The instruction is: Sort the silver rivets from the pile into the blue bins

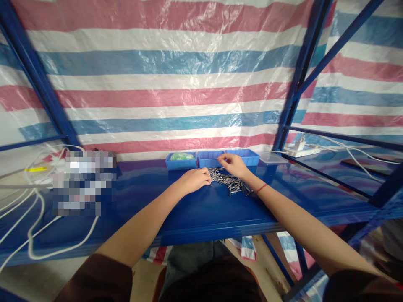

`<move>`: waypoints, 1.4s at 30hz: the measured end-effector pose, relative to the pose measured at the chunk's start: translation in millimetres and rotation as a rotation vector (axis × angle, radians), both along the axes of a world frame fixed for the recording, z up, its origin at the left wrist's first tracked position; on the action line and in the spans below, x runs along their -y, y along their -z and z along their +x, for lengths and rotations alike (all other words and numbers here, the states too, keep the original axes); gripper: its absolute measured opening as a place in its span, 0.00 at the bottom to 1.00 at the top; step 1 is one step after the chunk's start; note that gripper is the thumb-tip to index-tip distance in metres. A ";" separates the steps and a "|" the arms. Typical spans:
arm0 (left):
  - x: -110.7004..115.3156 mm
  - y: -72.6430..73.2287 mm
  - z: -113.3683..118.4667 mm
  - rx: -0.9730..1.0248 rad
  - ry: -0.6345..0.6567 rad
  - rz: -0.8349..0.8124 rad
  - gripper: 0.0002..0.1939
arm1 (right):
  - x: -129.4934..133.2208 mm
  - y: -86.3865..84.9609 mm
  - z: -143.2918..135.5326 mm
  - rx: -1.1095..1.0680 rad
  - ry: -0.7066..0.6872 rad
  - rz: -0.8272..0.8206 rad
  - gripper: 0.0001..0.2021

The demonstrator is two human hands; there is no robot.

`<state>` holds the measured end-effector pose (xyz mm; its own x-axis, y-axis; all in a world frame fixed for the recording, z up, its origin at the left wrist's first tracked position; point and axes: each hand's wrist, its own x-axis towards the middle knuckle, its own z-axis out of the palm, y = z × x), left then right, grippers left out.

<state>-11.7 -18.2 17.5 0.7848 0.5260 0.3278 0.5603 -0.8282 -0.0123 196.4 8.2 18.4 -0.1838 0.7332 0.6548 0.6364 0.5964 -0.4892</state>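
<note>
A loose heap of thin, shiny metal pieces (232,183) lies on the blue tabletop; they resemble short pins or screws, too small to tell exactly. At the heap's left edge is my left hand (195,180), its fingers curled closed. My right hand (234,165) is above the heap's far side, just in front of the blue bins, with fingers bent into a pinch. Whatever either hand holds is hidden or too small to make out. Behind the hands stand a middle blue bin (206,161) and a right blue bin (252,160), which my right hand partly covers.
A left blue bin (181,165) contains green plastic-looking material. A clear plastic lid or tray (273,158) lies right of the bins, near a white power strip (302,151). White cables (40,222) and a blurred-out area occupy the left. Blue metal posts (291,100) frame the table.
</note>
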 end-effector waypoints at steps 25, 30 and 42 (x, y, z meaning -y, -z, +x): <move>-3.8 11.3 18.9 0.873 -0.041 -0.697 0.12 | 25.4 -8.5 -25.3 -0.370 -0.416 -0.330 0.13; -8.0 16.0 18.9 0.893 -0.066 -0.695 0.09 | 22.8 -6.0 -24.7 -0.331 -0.383 -0.302 0.15; -6.1 10.3 15.0 0.973 -0.204 -0.440 0.10 | 18.0 -4.3 -21.3 -0.206 -0.292 -0.175 0.15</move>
<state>3.3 -12.1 7.1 0.1751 0.8408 0.5123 0.2972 -0.5412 0.7866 175.1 -9.9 22.7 -0.2792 0.7733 0.5693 0.3301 0.6341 -0.6993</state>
